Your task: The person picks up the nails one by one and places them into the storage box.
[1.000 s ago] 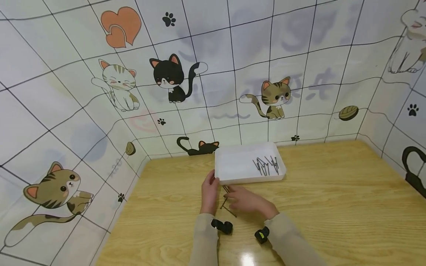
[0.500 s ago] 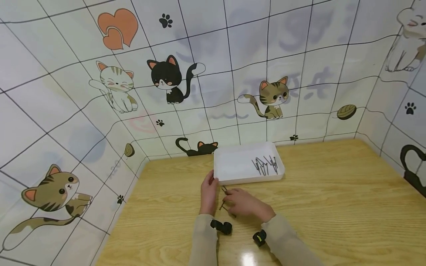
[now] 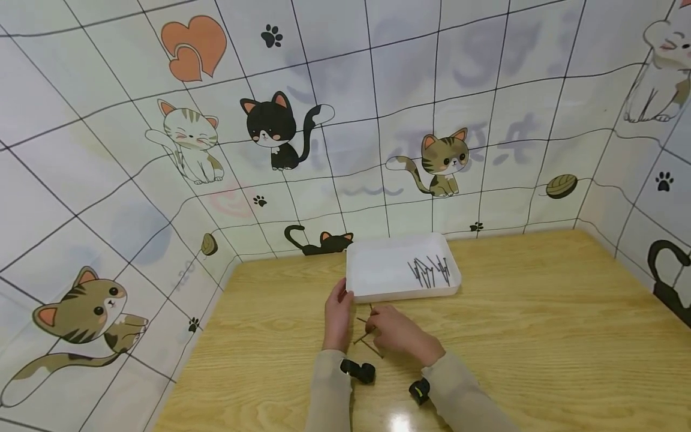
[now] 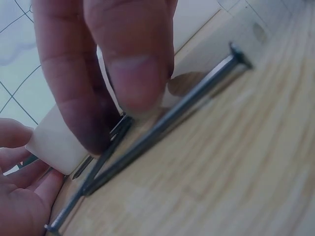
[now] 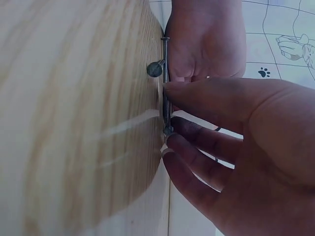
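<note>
My left hand (image 3: 337,318) grips the front left corner of a white tray (image 3: 402,296), thumb at its front wall. Just in front of the tray, my right hand (image 3: 402,333) reaches down to several loose nails (image 3: 372,349) on the table. Its thumb and fingers pinch at a nail, partly hidden by the hand in the head view. In the left wrist view, a large-headed nail (image 4: 162,123) lies across another, close by the right fingertips. The right wrist view has the thumb against a nail shank (image 5: 166,59). More dark nails (image 3: 429,273) lie in the tray's right half.
The wooden table (image 3: 540,312) meets patterned walls (image 3: 356,120) at its back and sides. The tray stands near the back wall. Black wrist cameras (image 3: 358,371) sit on both forearms, close over the tabletop.
The right fingers have drawn together among the loose nails, which have shifted and now cross differently. The left hand has kept its place at the tray corner.
</note>
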`<action>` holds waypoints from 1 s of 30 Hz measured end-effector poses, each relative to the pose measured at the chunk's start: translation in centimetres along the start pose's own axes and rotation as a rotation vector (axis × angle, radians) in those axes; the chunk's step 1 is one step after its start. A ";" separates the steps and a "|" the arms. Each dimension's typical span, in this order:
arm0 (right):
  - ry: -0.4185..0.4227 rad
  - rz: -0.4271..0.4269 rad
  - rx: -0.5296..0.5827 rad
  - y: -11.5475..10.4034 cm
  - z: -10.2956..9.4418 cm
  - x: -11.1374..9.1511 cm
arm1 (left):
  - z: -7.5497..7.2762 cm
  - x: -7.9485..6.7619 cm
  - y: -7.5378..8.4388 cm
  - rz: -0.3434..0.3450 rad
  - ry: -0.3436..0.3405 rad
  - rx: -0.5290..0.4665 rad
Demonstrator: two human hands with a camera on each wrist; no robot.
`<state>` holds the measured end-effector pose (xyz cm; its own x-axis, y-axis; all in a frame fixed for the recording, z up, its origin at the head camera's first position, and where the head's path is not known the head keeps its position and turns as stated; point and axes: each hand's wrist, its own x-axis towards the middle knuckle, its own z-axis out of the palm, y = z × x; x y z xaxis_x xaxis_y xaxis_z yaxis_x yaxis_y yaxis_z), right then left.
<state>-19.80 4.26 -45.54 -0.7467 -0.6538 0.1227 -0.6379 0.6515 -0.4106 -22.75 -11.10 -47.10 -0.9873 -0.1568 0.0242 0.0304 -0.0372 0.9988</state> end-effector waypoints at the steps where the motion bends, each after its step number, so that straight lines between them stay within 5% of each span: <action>1: 0.000 -0.001 0.009 -0.1 0.0 -0.1 | 0.0 0.1 -0.2 -0.002 0.001 -0.007; 8: -0.010 0.009 0.048 -0.3 -0.3 -0.4 | -0.2 1.0 -2.0 -0.003 0.023 0.021; 16: -0.015 -0.064 0.052 -0.3 -0.4 -0.4 | -0.1 0.9 -2.2 0.022 0.040 0.062; 30: -0.121 0.040 0.150 0.3 -0.3 -0.5 | -0.1 -0.3 0.0 -0.011 -0.001 0.037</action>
<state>-19.70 4.86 -45.42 -0.7368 -0.6761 -0.0027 -0.5662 0.6192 -0.5441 -22.44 -11.15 -47.10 -0.9877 -0.1558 0.0134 0.0140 -0.0027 0.9999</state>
